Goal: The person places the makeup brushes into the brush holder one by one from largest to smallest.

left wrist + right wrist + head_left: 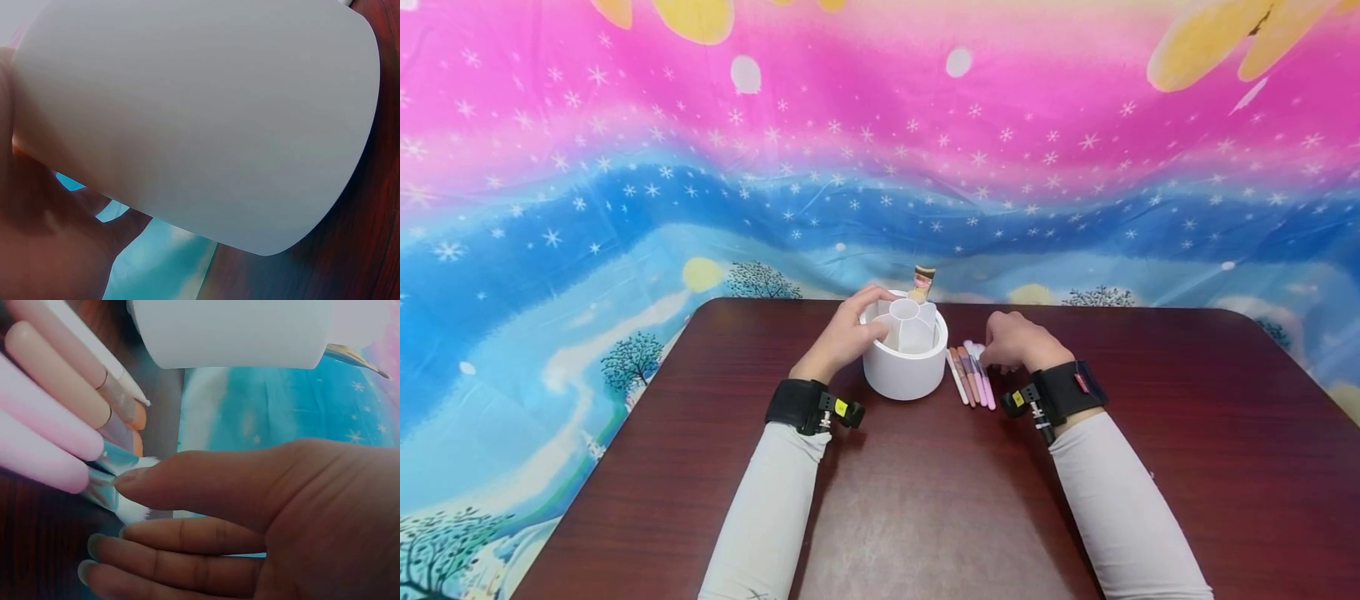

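A white round organizer (904, 375) with a divided insert (917, 335) stands on the table. My left hand (842, 335) grips its left side, the thumb over the rim. In the left wrist view the organizer's smooth wall fills most of the picture. To its right, several makeup brushes (981, 379) lie side by side, handles toward me. My right hand (1018, 343) is at their bristle ends. In the right wrist view, its thumb (147, 482) overlaps the white bristles of the nearest pink brush (44, 453), with the other fingers extended below.
A small gold and brown packet-like item (922, 283) sticks up at the organizer's back edge. The dark red-brown table (910, 517) ends close behind it, against a patterned cloth (865, 150). Each wrist wears a black band with a small camera.
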Demonstrator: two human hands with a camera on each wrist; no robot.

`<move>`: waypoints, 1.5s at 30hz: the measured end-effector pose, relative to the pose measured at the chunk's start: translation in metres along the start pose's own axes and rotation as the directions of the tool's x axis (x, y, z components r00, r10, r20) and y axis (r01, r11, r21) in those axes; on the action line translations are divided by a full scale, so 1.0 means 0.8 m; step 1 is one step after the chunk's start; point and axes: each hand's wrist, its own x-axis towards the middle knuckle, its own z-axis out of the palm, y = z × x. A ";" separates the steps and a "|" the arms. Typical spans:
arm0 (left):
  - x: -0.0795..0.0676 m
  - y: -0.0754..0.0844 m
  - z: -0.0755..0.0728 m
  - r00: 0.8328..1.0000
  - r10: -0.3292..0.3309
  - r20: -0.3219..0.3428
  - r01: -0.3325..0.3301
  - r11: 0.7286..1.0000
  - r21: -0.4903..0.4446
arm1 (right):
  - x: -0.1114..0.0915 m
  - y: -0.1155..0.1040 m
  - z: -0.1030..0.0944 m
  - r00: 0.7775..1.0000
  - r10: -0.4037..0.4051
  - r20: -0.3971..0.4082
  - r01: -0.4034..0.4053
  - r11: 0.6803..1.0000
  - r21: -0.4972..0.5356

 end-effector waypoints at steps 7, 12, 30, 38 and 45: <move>0.006 -0.014 0.000 1.000 0.001 0.001 -0.001 1.000 -0.002 | -0.001 -0.002 0.001 0.999 0.041 0.021 -0.042 0.999 0.015; 0.018 -0.047 0.005 1.000 0.002 -0.007 -0.002 1.000 0.005 | -0.002 0.000 0.003 0.998 0.052 0.019 -0.052 0.999 0.006; 0.018 -0.052 0.007 1.000 0.001 -0.025 0.000 0.999 0.035 | -0.021 -0.012 -0.034 0.931 -0.053 -0.361 0.118 0.980 0.159; 0.017 -0.052 0.007 1.000 0.011 -0.029 -0.009 0.999 0.041 | -0.035 -0.047 -0.044 0.670 -0.130 -0.731 0.318 0.940 0.124; 0.017 -0.052 0.007 0.999 0.013 -0.032 -0.011 0.999 0.040 | -0.047 -0.069 -0.048 0.580 -0.168 -0.797 0.430 0.894 0.124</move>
